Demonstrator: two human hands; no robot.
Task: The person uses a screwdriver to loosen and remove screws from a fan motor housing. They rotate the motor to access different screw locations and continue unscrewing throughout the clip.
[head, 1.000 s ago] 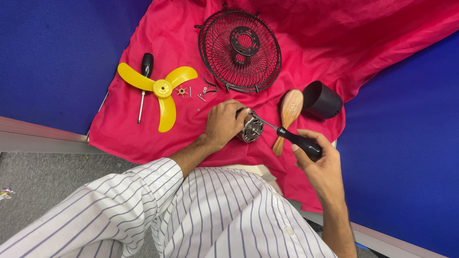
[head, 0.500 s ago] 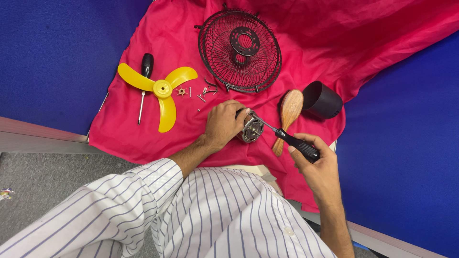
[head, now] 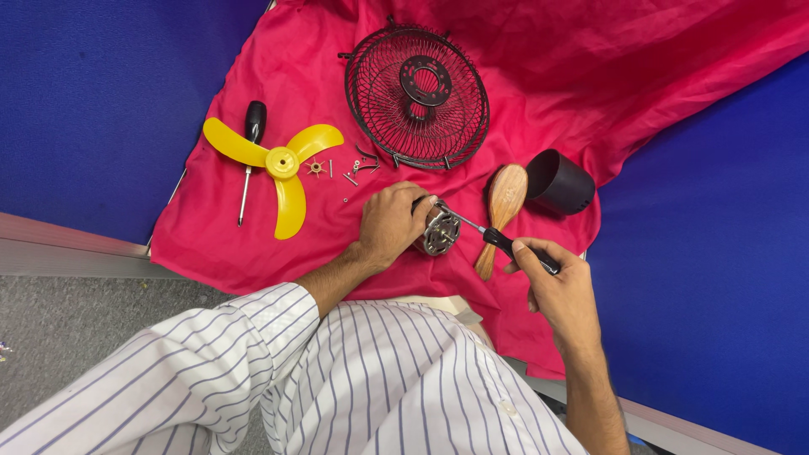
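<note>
Little differs from before: the left hand (head: pixel 389 223) still grips the motor (head: pixel 439 233), the right hand (head: pixel 552 274) the screwdriver (head: pixel 497 240); free cloth (head: pixel 253 244) lies toward the table's near edge.

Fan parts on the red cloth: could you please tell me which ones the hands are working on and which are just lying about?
In hand:
- motor, gripped by the left hand
- screwdriver in the right hand, tip at the motor

Lying about:
- yellow blade
- second screwdriver
- loose screws
- black grille
- wooden brush
- black cup
</note>
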